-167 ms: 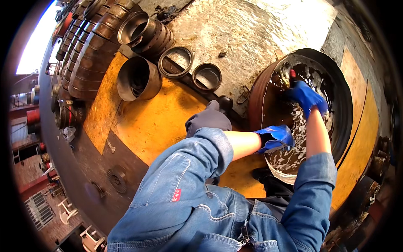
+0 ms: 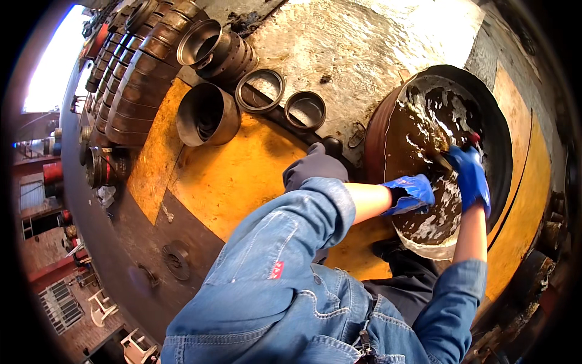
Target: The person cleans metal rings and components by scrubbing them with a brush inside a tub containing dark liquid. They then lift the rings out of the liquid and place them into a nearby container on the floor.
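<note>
A broad, round tub (image 2: 377, 141), dark red-brown outside with a blackened wall at right, contains dark brown liquid (image 2: 418, 145) streaked with pale foam. To its left stand open metal vessels: a wide cylinder (image 2: 227, 119) with dark, ring-like forms inside; a perforated drum (image 2: 237, 65) topped by a flared metal bowl (image 2: 187, 56); and two shallow rings, one larger (image 2: 240, 100), one smaller (image 2: 288, 119). The blue-gloved right hand (image 2: 468, 173) is over the liquid, its fingers curled about a red-ended item (image 2: 473, 140) — most of it hidden by the glove, the red end showing just beyond the knuckles. The blue-gloved left hand (image 2: 411, 193) reaches over the near left rim; its fingertips are out of sight, so whether they grip anything cannot be told. Yellow sheets (image 2: 227, 176) cover part of the floor, beside dark sheeting (image 2: 142, 242) and pale, glistening concrete (image 2: 339, 48). Rows of stacked, rust-brown cylindrical parts (image 2: 134, 100) occupy the upper left; farther out — beyond the dark sheeting — are a red barrel (image 2: 53, 173) and a pale chair (image 2: 102, 307).
</note>
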`<control>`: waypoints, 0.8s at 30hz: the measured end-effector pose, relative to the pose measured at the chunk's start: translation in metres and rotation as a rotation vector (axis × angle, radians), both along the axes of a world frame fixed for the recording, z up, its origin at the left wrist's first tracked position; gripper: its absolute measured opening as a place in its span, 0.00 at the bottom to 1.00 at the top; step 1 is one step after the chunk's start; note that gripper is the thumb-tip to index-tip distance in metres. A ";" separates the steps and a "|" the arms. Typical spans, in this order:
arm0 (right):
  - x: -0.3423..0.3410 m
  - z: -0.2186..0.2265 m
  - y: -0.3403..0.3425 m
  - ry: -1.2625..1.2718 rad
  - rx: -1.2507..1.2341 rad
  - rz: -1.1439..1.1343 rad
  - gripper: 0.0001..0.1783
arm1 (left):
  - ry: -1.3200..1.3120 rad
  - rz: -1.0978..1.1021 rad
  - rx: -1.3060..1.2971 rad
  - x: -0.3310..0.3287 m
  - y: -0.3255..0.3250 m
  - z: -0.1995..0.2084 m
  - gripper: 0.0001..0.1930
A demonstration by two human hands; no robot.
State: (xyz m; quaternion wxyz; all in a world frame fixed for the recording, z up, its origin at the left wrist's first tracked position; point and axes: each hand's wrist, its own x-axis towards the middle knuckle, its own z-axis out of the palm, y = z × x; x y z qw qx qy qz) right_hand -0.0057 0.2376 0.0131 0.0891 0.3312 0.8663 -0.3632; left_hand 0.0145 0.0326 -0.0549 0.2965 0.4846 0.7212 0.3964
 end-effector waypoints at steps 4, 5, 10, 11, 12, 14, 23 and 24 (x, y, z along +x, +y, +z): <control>0.106 -0.009 0.055 0.173 -0.201 -0.264 0.18 | 0.079 0.021 0.469 0.025 0.042 -0.049 0.06; 0.138 -0.014 0.054 0.248 -0.350 -0.355 0.21 | -0.052 -0.033 0.316 0.024 0.038 -0.031 0.06; 0.173 -0.023 0.025 0.258 -0.316 -0.367 0.30 | -0.961 0.175 0.011 -0.007 0.024 -0.017 0.12; 0.176 -0.023 0.028 0.244 -0.343 -0.423 0.29 | -1.187 0.247 0.007 -0.013 0.022 0.001 0.12; 0.175 -0.018 0.024 0.238 -0.383 -0.446 0.29 | -1.211 0.219 0.050 -0.026 0.018 -0.021 0.14; 0.181 0.000 0.016 0.435 -0.476 -0.494 0.29 | -1.115 0.300 -0.043 -0.032 0.009 -0.038 0.17; 0.127 -0.024 -0.020 0.431 -0.831 -0.079 0.21 | -1.107 0.382 -0.066 -0.031 0.019 -0.028 0.24; 0.118 -0.027 -0.019 0.259 -0.792 -0.084 0.21 | -1.039 0.352 -0.084 -0.030 0.020 -0.028 0.25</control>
